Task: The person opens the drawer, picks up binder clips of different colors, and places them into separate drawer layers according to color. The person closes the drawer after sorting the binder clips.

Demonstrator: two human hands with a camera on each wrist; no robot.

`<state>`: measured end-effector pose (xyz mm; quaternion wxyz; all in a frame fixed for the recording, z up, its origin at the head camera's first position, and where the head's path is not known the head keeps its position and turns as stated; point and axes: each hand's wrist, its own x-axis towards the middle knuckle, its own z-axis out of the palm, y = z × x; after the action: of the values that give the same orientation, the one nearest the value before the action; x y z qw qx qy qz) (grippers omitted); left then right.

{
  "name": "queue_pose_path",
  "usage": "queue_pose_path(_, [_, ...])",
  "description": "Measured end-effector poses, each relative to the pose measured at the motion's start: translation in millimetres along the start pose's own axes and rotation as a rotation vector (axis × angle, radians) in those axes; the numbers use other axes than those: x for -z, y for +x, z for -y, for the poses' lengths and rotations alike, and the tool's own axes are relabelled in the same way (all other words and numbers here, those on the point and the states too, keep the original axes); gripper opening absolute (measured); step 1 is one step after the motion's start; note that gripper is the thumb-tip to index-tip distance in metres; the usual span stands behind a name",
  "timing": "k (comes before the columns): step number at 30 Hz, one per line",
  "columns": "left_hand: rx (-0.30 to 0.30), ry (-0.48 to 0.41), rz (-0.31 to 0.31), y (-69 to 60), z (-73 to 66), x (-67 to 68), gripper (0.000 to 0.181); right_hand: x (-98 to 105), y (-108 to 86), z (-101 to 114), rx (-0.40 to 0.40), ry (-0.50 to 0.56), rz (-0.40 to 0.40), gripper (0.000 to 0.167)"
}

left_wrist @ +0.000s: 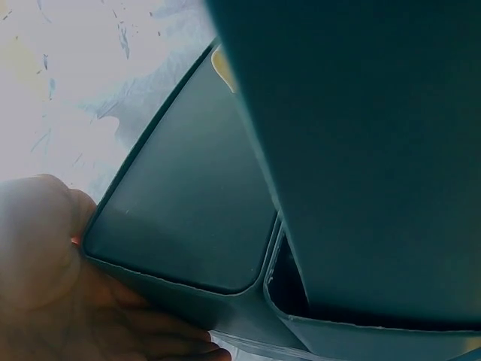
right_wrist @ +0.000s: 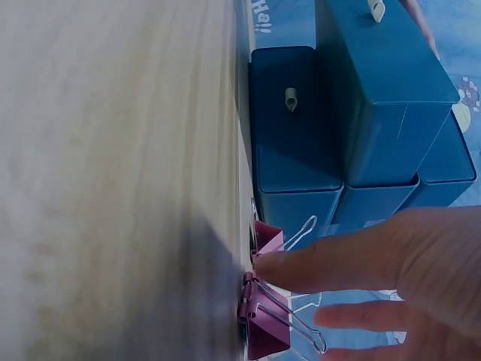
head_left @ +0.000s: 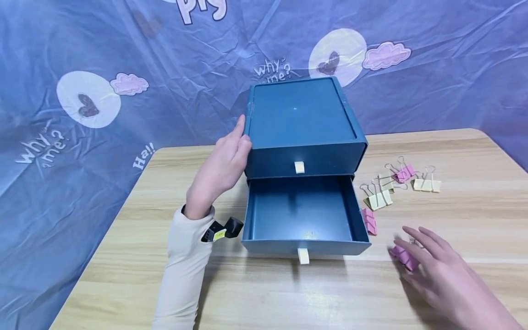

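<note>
A blue two-drawer box (head_left: 305,114) stands on the table, its lower drawer (head_left: 306,248) pulled out and its upper one closed. Against the box's left side rests my left hand (head_left: 220,167), fingers extended; the left wrist view shows that hand (left_wrist: 60,278) at the box's edge (left_wrist: 173,282). My right hand (head_left: 445,275) is over a pink binder clip (head_left: 405,257) at the right front, fingers spread and fairly straight. In the right wrist view, the right hand's thumb (right_wrist: 331,267) reaches across near the pink clips (right_wrist: 267,323); whether it touches one cannot be told.
Right of the box lie several more clips: a pink one (head_left: 369,222) beside the drawer, pale yellow ones (head_left: 379,200) (head_left: 426,185), and another pink one (head_left: 405,173) farther back. A blue printed cloth (head_left: 185,82) hangs behind the wooden table (head_left: 136,238).
</note>
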<state>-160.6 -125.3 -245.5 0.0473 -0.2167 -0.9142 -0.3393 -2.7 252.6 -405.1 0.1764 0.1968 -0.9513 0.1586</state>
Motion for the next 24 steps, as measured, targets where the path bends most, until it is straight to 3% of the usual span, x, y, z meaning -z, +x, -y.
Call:
queue_pose_path(7, [-0.004, 0.002, 0.001, -0.7, 1.0, -0.6, 0.06, 0.2, -1.8, -0.8, 0.002, -0.026, 0.033, 0.028])
queue_pose_path(9, [-0.005, -0.002, 0.003, -0.7, 1.5, -1.0, 0.06, 1.5, -1.7, 0.2, -0.027, -0.02, 0.036, 0.041])
queue_pose_path(18, [-0.018, -0.014, -0.006, -1.3, 2.4, -0.8, 0.06, 7.0, 5.0, -3.6, -0.122, -0.091, -0.045, 0.022])
queue_pose_path(24, [-0.013, -0.018, -0.001, -1.3, 1.7, -0.5, 0.06, 6.8, 6.2, -6.4, -0.172, -0.133, 0.009, 0.041])
